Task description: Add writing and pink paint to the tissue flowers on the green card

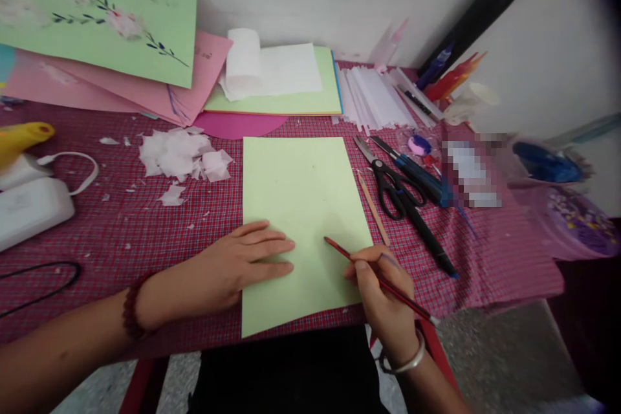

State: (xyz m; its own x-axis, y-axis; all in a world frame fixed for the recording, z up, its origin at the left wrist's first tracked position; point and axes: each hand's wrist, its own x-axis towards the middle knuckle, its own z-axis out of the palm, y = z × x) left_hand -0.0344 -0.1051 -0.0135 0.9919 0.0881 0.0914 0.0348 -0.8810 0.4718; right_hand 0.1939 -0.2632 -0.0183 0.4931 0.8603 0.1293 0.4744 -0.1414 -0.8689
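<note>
A light green sheet of paper (295, 194) lies flat on the checked tablecloth in front of me. My left hand (242, 262) rests on its left part, palm down with the fingers spread, holding nothing. In my right hand (383, 291), over the sheet's lower right edge, a dark red pencil (400, 294) is pinched between the fingers. Its tip points up and left, at or just above the paper; contact cannot be made out. The sheet shows only a few tiny specks.
White torn paper pieces (169, 154) lie left of the sheet. To its right are a light pencil (373, 208), black scissors (392, 187) and a dark pen (431, 239). Behind stand a tissue roll (243, 61), white sticks (376, 100) and a flowered green card (160, 13).
</note>
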